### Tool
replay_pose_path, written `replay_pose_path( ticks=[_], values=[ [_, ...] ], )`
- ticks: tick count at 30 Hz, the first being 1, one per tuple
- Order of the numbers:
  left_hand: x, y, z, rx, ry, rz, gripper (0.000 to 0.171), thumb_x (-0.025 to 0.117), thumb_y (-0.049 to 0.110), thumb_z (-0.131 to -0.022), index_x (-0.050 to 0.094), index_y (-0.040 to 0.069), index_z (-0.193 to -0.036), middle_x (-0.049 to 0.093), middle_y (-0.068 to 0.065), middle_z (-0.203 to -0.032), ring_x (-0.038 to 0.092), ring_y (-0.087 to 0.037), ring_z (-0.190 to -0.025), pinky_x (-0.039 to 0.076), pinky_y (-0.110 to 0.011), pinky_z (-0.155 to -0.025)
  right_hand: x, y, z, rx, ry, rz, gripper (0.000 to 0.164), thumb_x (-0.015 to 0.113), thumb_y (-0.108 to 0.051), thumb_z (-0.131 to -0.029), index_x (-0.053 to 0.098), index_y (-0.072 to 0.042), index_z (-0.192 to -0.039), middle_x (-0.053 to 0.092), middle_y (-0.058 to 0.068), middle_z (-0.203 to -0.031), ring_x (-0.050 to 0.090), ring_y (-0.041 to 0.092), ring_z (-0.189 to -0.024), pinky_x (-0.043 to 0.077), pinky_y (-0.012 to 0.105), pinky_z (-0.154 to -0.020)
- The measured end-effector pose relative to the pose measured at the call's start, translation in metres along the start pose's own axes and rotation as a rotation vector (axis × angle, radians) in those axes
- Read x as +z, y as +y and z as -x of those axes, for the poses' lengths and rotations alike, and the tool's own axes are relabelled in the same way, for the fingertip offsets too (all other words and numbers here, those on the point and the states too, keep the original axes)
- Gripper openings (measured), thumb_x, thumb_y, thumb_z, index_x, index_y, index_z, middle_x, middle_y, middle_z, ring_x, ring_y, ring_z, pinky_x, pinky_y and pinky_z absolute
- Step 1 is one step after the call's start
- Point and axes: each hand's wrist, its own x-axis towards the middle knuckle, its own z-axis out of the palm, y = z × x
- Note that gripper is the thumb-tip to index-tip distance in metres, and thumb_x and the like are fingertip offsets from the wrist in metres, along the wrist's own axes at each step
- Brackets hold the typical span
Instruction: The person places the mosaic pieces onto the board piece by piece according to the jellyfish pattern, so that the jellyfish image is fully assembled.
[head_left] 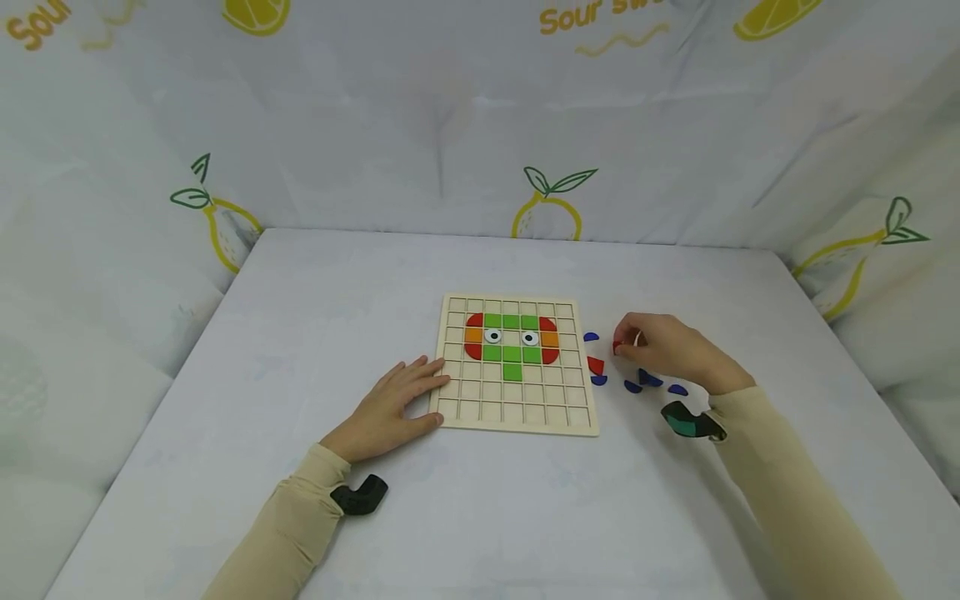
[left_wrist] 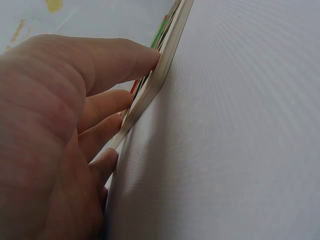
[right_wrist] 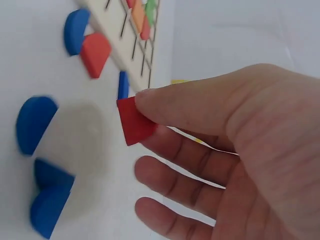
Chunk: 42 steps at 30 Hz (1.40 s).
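I've a small flat red piece (right_wrist: pixel 132 122) pinched in my right hand (head_left: pixel 670 346), between the pale wooden grid board (head_left: pixel 491 411) and the desk's (head_left: pixel 300 333) right edge; left hand (head_left: pixel 388 411), fingers straight, touches the board.

High up, the head view looked forward and down across the tabletop (head_left: pixel 225 400) to its far corners; tight in, wrist views peered along the left hand (head_left: pixel 388 411) and right hand (head_left: pixel 670 353), all three catching the gridded board (head_left: pixel 491 390).

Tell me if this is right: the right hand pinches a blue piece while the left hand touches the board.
Wrong colour: the right hand pinches a red piece, as the right wrist view shows, while the left hand touches the board.
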Motion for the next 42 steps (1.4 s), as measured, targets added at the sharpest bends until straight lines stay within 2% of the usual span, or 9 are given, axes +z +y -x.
replay_pose_path(
  ticks=[4,8,19,27,34,42],
  values=[
    [0.001,-0.001,0.000,-0.007,-0.001,-0.002,0.057,0.070,0.025,-0.094,0.054,0.010,-0.147,0.037,-0.006,-0.165,0.022,-0.030,-0.157,0.011,-0.053,-0.130,-0.003,-0.011,-0.005,-0.043,0.062,-0.027,0.012,0.067,-0.014,-0.096,0.068,-0.006,-0.104,0.066,0.006,-0.093,0.055,0.022,-0.085,0.050,0.028,-0.068],
    [0.002,-0.002,0.001,-0.010,-0.004,0.002,0.057,0.070,0.025,-0.094,0.053,0.011,-0.147,0.036,-0.006,-0.165,0.022,-0.030,-0.157,0.011,-0.053,-0.130,-0.001,-0.023,-0.010,-0.058,0.075,-0.080,0.012,0.067,-0.015,-0.097,0.068,-0.008,-0.106,0.065,0.005,-0.094,0.053,0.023,-0.088,0.047,0.028,-0.067],
    [0.004,-0.003,-0.001,-0.010,-0.012,0.009,0.058,0.070,0.026,-0.094,0.053,0.011,-0.148,0.035,-0.004,-0.165,0.021,-0.028,-0.158,0.009,-0.051,-0.131,0.022,-0.045,-0.021,-0.141,0.032,-0.164,0.011,0.068,-0.016,-0.097,0.069,-0.011,-0.107,0.063,0.003,-0.093,0.053,0.021,-0.087,0.047,0.025,-0.063],
    [0.004,-0.004,-0.001,-0.006,-0.007,0.006,0.058,0.070,0.026,-0.094,0.053,0.011,-0.147,0.036,-0.004,-0.165,0.022,-0.028,-0.158,0.010,-0.051,-0.131,0.038,-0.061,-0.028,-0.193,-0.019,-0.214,0.007,0.067,-0.014,-0.097,0.070,-0.013,-0.103,0.065,0.002,-0.092,0.054,0.019,-0.086,0.046,0.027,-0.070],
    [0.003,-0.004,0.000,-0.005,-0.002,0.000,0.058,0.070,0.026,-0.094,0.053,0.012,-0.148,0.036,-0.004,-0.165,0.022,-0.028,-0.158,0.010,-0.051,-0.130,0.049,-0.068,-0.034,-0.171,-0.090,-0.252,0.008,0.067,-0.016,-0.098,0.071,-0.013,-0.104,0.069,0.000,-0.093,0.059,0.016,-0.084,0.051,0.028,-0.075],
    [0.001,-0.003,-0.001,-0.003,-0.005,-0.006,0.058,0.070,0.026,-0.094,0.053,0.012,-0.148,0.036,-0.004,-0.165,0.021,-0.028,-0.158,0.010,-0.051,-0.131,0.052,-0.069,-0.033,-0.186,-0.104,-0.231,0.009,0.065,-0.017,-0.098,0.071,-0.015,-0.106,0.071,-0.002,-0.092,0.058,0.016,-0.081,0.050,0.027,-0.072]
  ],
)
